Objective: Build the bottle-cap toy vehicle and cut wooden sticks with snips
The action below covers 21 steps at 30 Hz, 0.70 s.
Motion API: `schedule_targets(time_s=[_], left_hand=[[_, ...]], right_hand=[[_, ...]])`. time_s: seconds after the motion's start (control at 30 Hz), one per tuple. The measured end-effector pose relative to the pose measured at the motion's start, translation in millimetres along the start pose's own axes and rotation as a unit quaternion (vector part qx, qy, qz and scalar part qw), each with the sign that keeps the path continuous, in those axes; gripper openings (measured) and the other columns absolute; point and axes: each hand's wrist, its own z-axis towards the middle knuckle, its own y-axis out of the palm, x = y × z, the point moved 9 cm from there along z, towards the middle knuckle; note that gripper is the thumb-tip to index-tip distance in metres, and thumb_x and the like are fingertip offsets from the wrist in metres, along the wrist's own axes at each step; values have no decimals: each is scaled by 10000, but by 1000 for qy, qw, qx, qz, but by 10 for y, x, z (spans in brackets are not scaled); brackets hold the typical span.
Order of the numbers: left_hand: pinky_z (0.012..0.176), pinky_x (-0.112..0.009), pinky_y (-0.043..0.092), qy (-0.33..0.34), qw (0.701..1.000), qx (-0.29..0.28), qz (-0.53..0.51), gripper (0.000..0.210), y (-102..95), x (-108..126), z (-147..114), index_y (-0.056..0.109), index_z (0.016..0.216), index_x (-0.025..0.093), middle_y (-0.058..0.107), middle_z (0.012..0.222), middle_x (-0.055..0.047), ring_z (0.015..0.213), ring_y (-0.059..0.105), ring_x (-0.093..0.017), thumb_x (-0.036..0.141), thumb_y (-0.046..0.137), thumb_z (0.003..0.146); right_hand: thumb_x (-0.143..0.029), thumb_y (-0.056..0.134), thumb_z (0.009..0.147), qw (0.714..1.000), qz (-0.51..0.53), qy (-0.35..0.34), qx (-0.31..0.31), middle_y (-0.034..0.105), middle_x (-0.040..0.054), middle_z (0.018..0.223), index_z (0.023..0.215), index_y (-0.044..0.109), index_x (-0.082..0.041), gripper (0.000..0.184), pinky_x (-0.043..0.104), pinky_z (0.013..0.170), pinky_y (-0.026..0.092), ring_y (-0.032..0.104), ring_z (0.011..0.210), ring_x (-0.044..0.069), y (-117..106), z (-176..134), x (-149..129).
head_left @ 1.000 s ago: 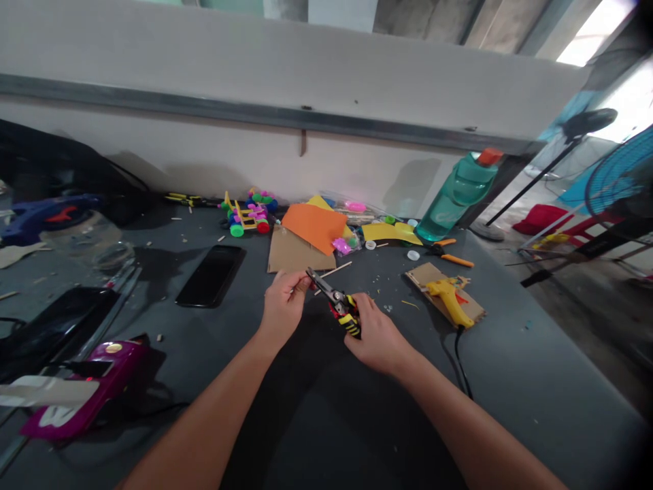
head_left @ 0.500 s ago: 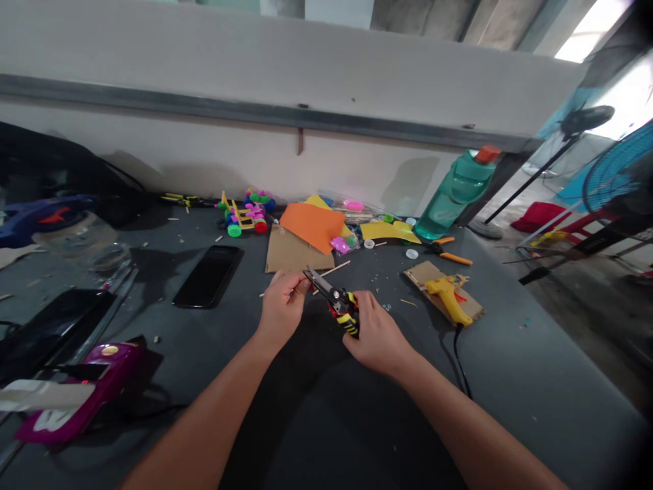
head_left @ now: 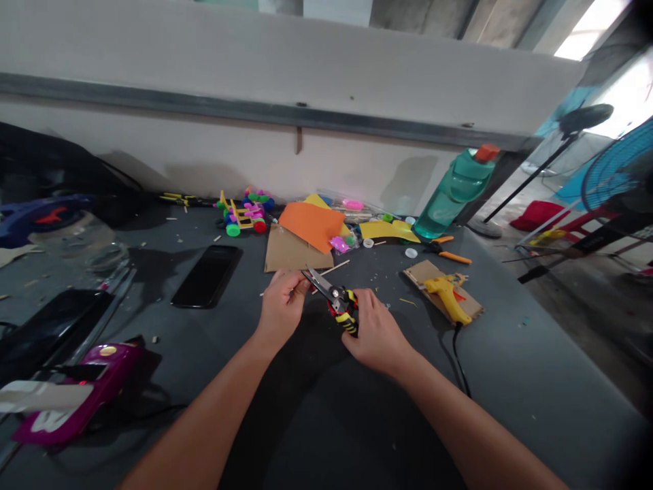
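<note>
My right hand [head_left: 376,328] is wrapped round the black and yellow handles of a pair of snips [head_left: 337,299]. Their blades point up and left, slightly parted, with the tips at my left hand [head_left: 283,301]. The left fingers are pinched together beside those tips; whatever they hold is too small to make out. Just beyond the hands lie a piece of brown cardboard [head_left: 296,253] and a thin wooden stick [head_left: 335,267]. An orange sheet [head_left: 316,224] partly covers the cardboard.
A yellow glue gun [head_left: 449,299] rests on cardboard at right, its cord trailing forward. Behind it leans a green bottle [head_left: 454,194]. A phone [head_left: 207,275] lies left, near a magenta power strip [head_left: 96,388]. A colourful toy vehicle [head_left: 242,216] sits at the back.
Both hands and the snips stay almost in place. The blades look slightly wider apart. The whole view has shifted a little.
</note>
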Motion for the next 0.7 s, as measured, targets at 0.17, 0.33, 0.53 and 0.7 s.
schedule_targets(time_s=[0.17, 0.33, 0.53, 0.7], left_hand=[[636, -263, 375, 7, 1000, 3, -7, 219, -15, 13, 1, 606, 730, 185, 541, 658, -3, 689, 477, -154, 266, 454, 866], [637, -260, 384, 7, 1000, 9, -26, 197, -24, 1, 4, 596, 700, 185, 553, 662, 0, 687, 488, -150, 254, 483, 846], [618, -255, 388, -13, 999, 18, -39, 196, -22, -47, -10, 590, 692, 182, 536, 662, -5, 674, 491, -145, 257, 490, 843], [606, -246, 385, -26, 998, 18, -49, 188, -13, -64, -13, 577, 679, 180, 522, 660, -3, 661, 489, -140, 231, 488, 836]], right_hand=[[-217, 513, 642, 1000, -5, -1, -8, 490, 104, 1007, 1098, 368, -146, 484, 358, 819, 407, 492, 936, 231, 2, -1, -17], [-217, 506, 659, 999, -1, 16, -47, 502, 84, 962, 1008, 368, -174, 378, 314, 739, 409, 524, 843, 202, 37, -8, -20], [-231, 503, 663, 997, -33, 27, -70, 527, 78, 911, 974, 353, -176, 350, 307, 694, 395, 545, 792, 207, 79, -8, -29], [-236, 499, 669, 995, -41, 31, -80, 532, 77, 895, 975, 347, -174, 347, 301, 669, 392, 553, 769, 204, 109, -4, -35]])
